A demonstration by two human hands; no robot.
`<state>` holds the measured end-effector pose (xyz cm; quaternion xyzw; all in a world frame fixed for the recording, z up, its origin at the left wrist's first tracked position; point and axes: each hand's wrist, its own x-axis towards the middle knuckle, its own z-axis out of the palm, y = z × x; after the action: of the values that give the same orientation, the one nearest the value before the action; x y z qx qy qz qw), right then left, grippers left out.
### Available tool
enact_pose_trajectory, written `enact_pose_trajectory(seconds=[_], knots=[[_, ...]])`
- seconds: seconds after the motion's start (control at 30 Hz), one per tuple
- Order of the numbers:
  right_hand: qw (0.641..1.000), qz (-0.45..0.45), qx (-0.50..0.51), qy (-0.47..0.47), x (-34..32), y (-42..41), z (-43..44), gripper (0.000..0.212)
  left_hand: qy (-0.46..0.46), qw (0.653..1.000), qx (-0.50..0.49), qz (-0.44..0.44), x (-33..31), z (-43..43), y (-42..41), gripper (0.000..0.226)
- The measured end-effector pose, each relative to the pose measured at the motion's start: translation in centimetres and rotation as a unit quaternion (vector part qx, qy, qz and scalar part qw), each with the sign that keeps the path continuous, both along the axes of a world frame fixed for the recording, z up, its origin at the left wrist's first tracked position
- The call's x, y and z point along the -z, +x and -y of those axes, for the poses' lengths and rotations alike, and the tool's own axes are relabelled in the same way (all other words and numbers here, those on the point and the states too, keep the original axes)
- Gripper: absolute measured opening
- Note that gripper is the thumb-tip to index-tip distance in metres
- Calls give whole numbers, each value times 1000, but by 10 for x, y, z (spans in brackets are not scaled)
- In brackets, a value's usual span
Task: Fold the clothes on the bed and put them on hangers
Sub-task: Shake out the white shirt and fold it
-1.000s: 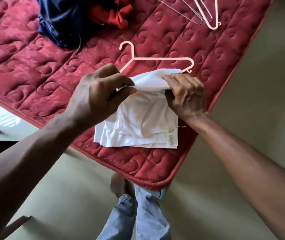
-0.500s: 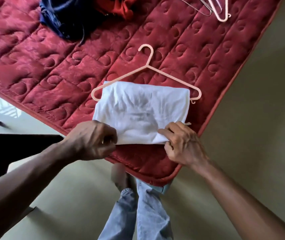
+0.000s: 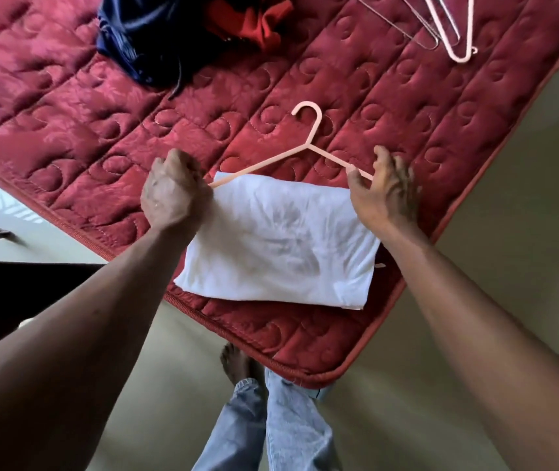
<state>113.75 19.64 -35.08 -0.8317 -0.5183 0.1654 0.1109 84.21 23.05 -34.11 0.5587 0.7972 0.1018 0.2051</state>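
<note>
White folded garment (image 3: pixel 278 246) lies at the near corner of my bed's red quilt (image 3: pixel 67 137), just beyond my jeans (image 3: pixel 271 426) at 6 o'clock. It looks folded over the lower bar of a pink hanger (image 3: pixel 308 146), though the cloth hides that bar. At the garment's 10 o'clock, my left hand (image 3: pixel 173 195) is closed in a fist round the hanger's left end. At 2 o'clock, my right hand (image 3: pixel 383 192) pinches the right arm between thumb and curled fingers. The hook points to 12. I judge this garment hung, and the hanger ready to lift. That lift calls for a level, two-handed rise so the cloth does not slide off. Farther off, a heap of navy and red clothes (image 3: pixel 169 39) waits unfolded at 11 o'clock, with spare hangers (image 3: pixel 454 39) at 1 o'clock.
</note>
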Motion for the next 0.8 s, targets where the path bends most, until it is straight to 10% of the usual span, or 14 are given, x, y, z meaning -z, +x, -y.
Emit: enact_pose_trajectory(seconds=[0.23,0.47,0.8], knots=[[982,3,-187,30,-10,26,-41,34,74,932,355,-1,0,32,59,62],[945,78,-247,198,-54,10,-27,40,118,929,336,-102,-9,37,48,62],[914,-14,-244,324,-247,-112,29,55,252,920,251,-164,-226,137,-75,37]])
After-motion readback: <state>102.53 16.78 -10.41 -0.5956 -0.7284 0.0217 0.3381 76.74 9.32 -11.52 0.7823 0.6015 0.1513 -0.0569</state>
